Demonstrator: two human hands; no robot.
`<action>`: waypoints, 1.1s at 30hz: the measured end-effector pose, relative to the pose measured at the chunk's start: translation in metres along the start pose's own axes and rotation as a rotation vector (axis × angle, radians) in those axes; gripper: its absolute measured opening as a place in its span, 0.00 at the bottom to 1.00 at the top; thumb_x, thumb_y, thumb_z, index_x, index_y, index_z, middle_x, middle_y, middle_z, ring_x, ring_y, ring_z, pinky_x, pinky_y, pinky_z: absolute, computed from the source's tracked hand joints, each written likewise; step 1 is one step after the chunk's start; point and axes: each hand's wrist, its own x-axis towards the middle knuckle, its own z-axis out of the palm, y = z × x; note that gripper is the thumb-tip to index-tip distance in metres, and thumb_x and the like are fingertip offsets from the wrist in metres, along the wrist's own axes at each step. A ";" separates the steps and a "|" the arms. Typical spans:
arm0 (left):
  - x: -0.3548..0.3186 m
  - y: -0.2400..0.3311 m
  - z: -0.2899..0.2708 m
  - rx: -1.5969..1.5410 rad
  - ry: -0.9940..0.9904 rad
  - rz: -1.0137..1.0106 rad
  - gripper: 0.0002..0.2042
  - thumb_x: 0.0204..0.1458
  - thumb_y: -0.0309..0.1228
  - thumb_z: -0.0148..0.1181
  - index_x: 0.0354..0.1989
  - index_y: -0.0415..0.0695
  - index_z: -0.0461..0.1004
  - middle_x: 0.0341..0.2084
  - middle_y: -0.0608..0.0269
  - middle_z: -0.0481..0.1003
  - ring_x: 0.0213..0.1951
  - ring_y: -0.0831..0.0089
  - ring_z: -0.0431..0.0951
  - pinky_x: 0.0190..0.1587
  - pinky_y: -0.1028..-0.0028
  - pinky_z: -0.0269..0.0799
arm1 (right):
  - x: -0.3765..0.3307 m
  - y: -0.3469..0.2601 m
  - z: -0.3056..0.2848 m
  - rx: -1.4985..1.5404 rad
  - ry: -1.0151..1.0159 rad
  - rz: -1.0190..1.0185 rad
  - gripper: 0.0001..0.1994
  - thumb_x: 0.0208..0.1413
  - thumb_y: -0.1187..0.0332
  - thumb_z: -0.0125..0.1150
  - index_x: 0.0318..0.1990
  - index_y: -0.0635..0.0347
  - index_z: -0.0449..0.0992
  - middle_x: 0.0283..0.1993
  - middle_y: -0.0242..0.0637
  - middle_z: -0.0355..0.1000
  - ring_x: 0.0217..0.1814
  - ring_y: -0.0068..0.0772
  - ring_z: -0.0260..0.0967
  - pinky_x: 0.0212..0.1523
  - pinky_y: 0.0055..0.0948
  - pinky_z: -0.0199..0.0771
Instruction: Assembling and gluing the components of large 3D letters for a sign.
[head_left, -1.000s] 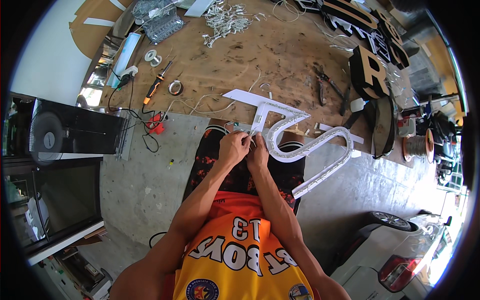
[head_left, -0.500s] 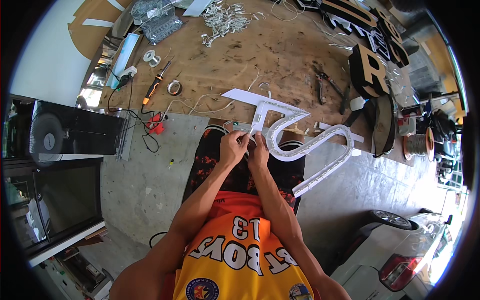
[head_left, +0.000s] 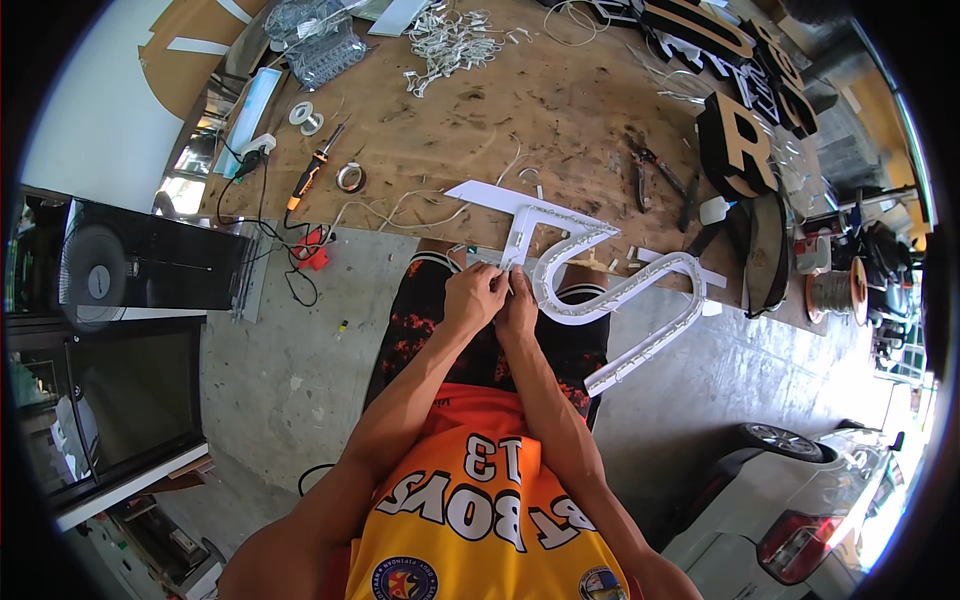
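A white curved sign letter [head_left: 577, 312], with a row of small light modules and wire along it, lies partly on the table's near edge and hangs out over my lap. My right hand [head_left: 517, 308] grips the lower end of its short stem. Against that same end my left hand [head_left: 474, 298] is closed, thumb and fingers pinched together. Whatever sits between those fingertips is too small to make out. The two hands nearly touch. A thin pale wire [head_left: 400, 212] runs over the table left of the letter.
On the wooden table [head_left: 440, 130] lie a soldering iron [head_left: 308, 180], a tape roll [head_left: 350, 177], a solder spool [head_left: 305, 118], pliers [head_left: 641, 178] and a heap of light modules [head_left: 450, 50]. A black letter [head_left: 738, 145] stands at right. A fan [head_left: 98, 280] is left; a car [head_left: 790, 510] is behind right.
My left hand has shifted slightly right, toward my right hand, and its fingers have curled in more. The letter and my right hand have stayed nearly still.
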 end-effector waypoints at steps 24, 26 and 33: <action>0.011 0.002 0.002 0.072 -0.046 -0.019 0.08 0.47 0.30 0.65 0.22 0.41 0.76 0.21 0.55 0.77 0.27 0.54 0.78 0.30 0.62 0.74 | 0.004 0.003 -0.007 0.015 -0.065 0.049 0.15 0.69 0.62 0.46 0.55 0.62 0.70 0.52 0.40 0.72 0.56 0.36 0.69 0.59 0.35 0.68; 0.015 0.005 0.001 0.088 -0.075 -0.018 0.08 0.47 0.31 0.65 0.22 0.41 0.76 0.21 0.54 0.77 0.27 0.54 0.79 0.30 0.61 0.74 | 0.004 0.002 -0.008 0.038 -0.083 0.040 0.16 0.69 0.62 0.45 0.55 0.63 0.70 0.53 0.40 0.72 0.57 0.36 0.69 0.60 0.35 0.67; 0.023 0.016 -0.001 0.166 -0.150 -0.068 0.10 0.47 0.34 0.64 0.22 0.40 0.77 0.21 0.50 0.78 0.26 0.53 0.80 0.30 0.60 0.75 | 0.006 0.004 -0.012 0.079 -0.101 0.057 0.18 0.69 0.61 0.43 0.56 0.63 0.70 0.56 0.40 0.72 0.60 0.36 0.68 0.62 0.35 0.64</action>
